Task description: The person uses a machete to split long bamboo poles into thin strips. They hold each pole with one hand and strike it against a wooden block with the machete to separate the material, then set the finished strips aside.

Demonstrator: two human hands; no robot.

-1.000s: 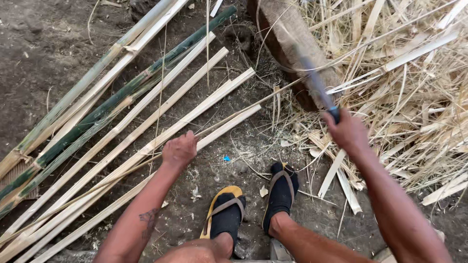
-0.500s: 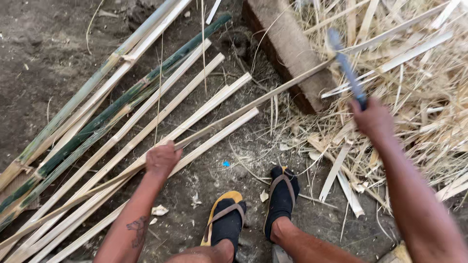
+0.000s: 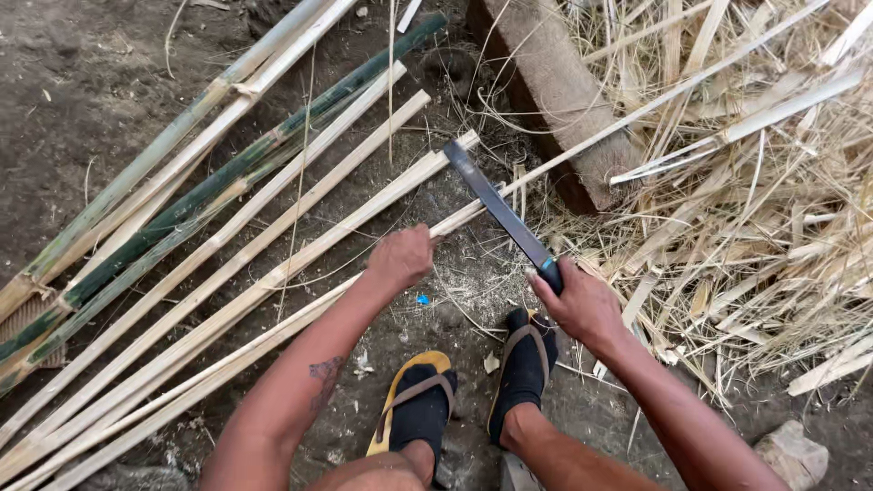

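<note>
A: Blade position? Long dark flat-bladed knife (image 3: 498, 207) has come down from its raised position; its edge now rests across the pale split bamboo strip (image 3: 300, 273) near the far end.

B: Hands?

A: Right hand (image 3: 578, 305) fingers wrapped on the handle; left hand (image 3: 398, 258) fingers curled, pinning the strip to bare earth (image 3: 73, 109). Stroke apparently landed.

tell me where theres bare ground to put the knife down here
Bare dirt lies at the top left, beyond the bamboo poles, and a small patch between the left hand and the sandalled feet. The right side is crowded with straw and shavings around the wooden block.
</note>
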